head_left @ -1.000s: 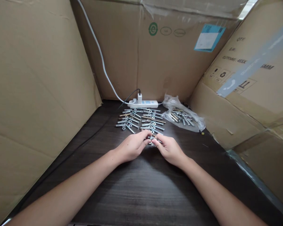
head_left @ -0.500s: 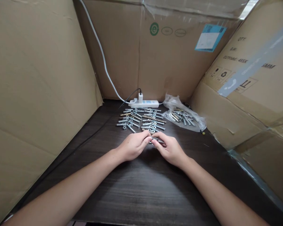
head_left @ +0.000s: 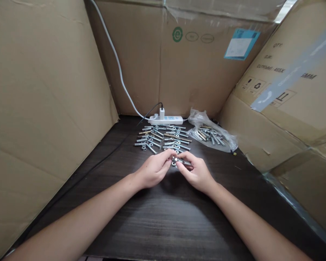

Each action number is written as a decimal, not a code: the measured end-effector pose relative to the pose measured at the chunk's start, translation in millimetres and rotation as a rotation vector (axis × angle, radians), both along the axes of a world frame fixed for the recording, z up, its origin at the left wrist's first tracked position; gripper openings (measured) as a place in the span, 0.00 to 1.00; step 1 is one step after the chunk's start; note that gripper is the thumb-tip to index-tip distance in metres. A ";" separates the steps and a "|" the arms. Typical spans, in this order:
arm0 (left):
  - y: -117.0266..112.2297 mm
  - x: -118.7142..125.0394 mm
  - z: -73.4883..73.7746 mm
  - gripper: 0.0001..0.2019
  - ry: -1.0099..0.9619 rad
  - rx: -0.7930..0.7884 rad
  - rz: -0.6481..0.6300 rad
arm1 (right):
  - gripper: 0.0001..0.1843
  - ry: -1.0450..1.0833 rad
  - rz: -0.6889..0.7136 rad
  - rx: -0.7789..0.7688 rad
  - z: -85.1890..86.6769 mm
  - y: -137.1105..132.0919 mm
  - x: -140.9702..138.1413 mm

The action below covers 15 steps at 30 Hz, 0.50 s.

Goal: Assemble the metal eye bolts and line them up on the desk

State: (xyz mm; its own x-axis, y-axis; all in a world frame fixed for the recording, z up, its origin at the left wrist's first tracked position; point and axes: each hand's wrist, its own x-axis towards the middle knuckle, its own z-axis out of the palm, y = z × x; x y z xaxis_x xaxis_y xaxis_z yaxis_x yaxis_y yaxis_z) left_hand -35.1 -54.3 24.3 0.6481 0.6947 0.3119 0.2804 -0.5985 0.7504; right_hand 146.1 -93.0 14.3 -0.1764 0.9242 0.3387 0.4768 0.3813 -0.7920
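Note:
My right hand (head_left: 197, 170) grips a metal expansion bolt (head_left: 187, 162) between thumb and fingers; its shaft runs partly hidden under them. A shiny nut (head_left: 175, 159) shows at the bolt's left end, with a washer (head_left: 174, 164) just below it. My left hand (head_left: 155, 168) is close on the left of the nut, fingers curved and the thumb a little apart from the index finger. Whether a left fingertip touches the nut is hard to see. Beyond the hands, two columns of expansion bolts (head_left: 176, 140) with nuts and washers lie on the dark table (head_left: 152, 224).
A clear plastic bag (head_left: 229, 139) with more bolts lies at the back right. Behind the bolts is a white power strip (head_left: 167, 120) with a plugged-in charger (head_left: 162, 113). A black cable (head_left: 97, 161) crosses the left side. Cardboard walls (head_left: 51, 90) enclose the table.
My left fingertips have drawn slightly left, away from the bolt's end, uncovering the nut and washer. My right hand keeps its hold on the bolt, almost in place.

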 end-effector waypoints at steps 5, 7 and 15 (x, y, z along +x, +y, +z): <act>1.5 0.4 0.0 0.11 0.026 0.002 0.005 | 0.09 0.046 -0.010 -0.022 -2.8 0.5 0.3; 1.8 0.5 -0.3 0.11 0.035 -0.002 0.007 | 0.08 0.062 -0.008 -0.033 -2.3 0.4 -0.4; 1.1 -0.2 0.2 0.11 0.056 -0.003 0.003 | 0.07 0.034 0.019 -0.012 4.5 -2.6 -1.7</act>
State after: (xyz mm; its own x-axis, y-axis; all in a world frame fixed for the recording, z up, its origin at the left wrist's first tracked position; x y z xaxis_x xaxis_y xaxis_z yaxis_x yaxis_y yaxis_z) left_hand -35.3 -53.2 24.5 0.6628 0.6973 0.2727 0.3238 -0.5954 0.7353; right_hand 144.3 -95.6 18.8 -0.1823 0.9248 0.3340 0.4426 0.3805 -0.8120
